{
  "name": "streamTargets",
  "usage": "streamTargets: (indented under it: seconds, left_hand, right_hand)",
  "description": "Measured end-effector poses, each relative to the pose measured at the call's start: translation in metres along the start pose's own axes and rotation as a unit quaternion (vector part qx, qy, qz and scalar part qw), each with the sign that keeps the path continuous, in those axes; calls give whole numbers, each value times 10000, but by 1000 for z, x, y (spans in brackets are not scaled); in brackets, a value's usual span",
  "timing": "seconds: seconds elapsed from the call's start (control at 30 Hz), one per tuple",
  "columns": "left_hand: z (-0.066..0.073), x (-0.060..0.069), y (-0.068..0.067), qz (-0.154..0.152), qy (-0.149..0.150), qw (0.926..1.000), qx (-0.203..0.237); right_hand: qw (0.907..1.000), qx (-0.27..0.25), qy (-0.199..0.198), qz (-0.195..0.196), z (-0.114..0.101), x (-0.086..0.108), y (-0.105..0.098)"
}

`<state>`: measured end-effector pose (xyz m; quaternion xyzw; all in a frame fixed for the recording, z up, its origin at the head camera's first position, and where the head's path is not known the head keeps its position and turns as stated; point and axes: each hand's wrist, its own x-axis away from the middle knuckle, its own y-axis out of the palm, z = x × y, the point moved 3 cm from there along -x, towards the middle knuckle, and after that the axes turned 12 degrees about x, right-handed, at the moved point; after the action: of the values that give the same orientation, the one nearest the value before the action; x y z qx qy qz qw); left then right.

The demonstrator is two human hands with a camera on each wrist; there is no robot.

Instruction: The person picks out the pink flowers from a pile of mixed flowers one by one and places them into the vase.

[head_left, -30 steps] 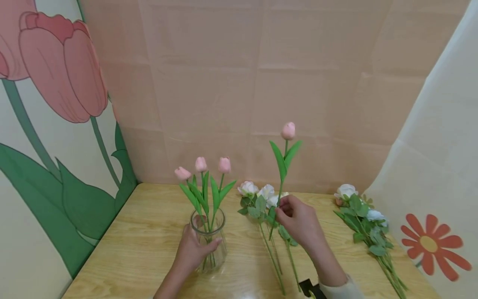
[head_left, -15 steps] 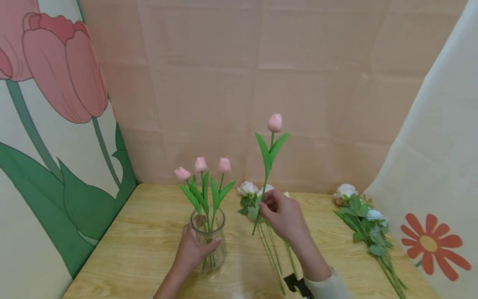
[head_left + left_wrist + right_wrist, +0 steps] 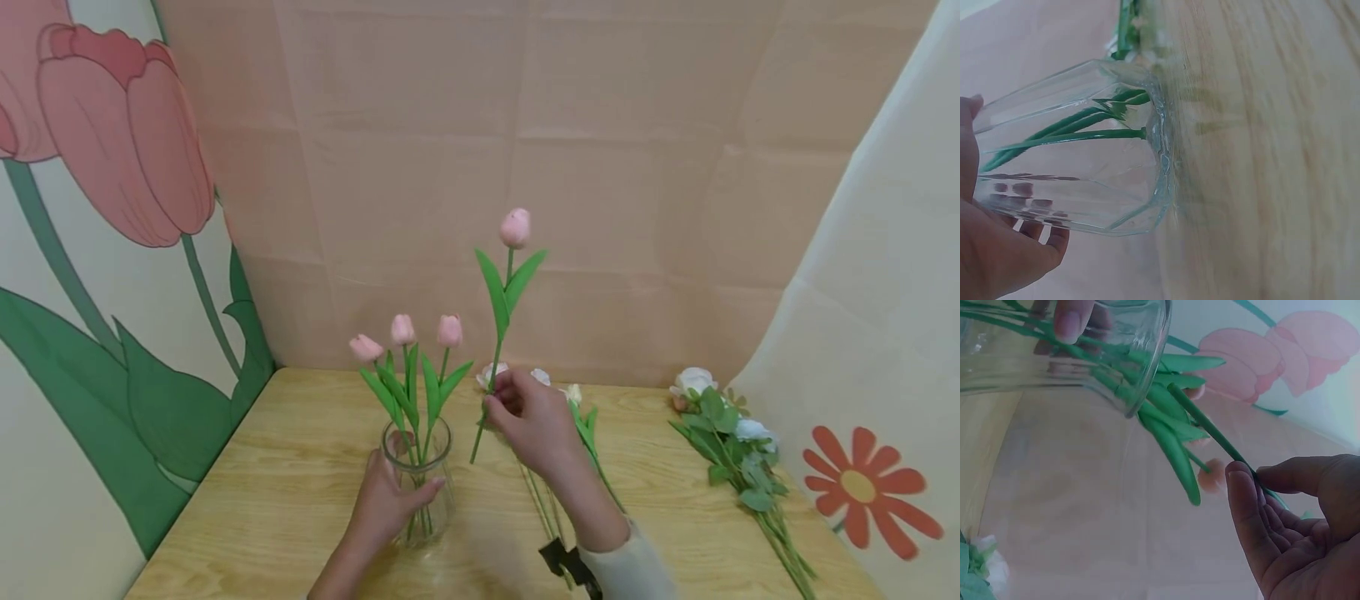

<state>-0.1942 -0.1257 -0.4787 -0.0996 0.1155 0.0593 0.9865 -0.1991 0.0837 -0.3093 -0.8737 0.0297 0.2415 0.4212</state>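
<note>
Beige sheet (image 3: 420,167) hangs behind your wood table (image 3: 300,450). Glass jar (image 3: 438,521) stands upright on it, three pink tulips (image 3: 402,330) inside; your left grip (image 3: 382,496) is wrapped round the glass. Jar judged slippery and breakable: hold the body, below the rim. Your right grip (image 3: 536,421) pinches a fourth tulip (image 3: 502,312) by the lower stem, nearly upright, right of the jar, stem end outside the rim. Judged light, with a slightly flexible stem: hold below the leaves.
</note>
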Motion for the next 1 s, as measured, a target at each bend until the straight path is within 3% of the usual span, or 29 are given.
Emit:
streamTargets:
  seconds: [0.33,0.7,1.0]
  left_hand:
    - [2,-1,0,32,250,9997,36]
    - [4,-1,1,27,352,9994,-10]
    - [3,-1,1,-14,190,9998,8]
  right_hand:
    - [9982,-515,-283,69,-18,-4,9]
    - [9975,-387,-507,305,-22,-10,25]
    - [9968,-67,-708,375,-21,-8,39]
